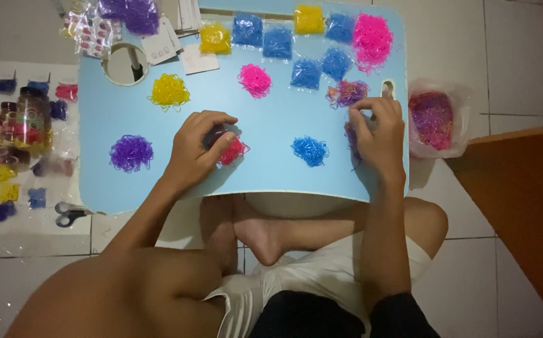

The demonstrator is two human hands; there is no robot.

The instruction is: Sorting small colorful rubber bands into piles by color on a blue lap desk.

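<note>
My left hand rests on a light blue lap table, fingers curled over a small pile of red rubber bands. My right hand sits near the table's right edge, fingers pinched on a few purple bands partly hidden under it. Between the hands lies a blue pile. A mixed purple-pink pile lies just above my right hand.
Purple, yellow and pink piles dot the table, with bagged blue, yellow and pink bands along the far edge. A bag of mixed bands sits right. Left: a jar, scissors, small packets.
</note>
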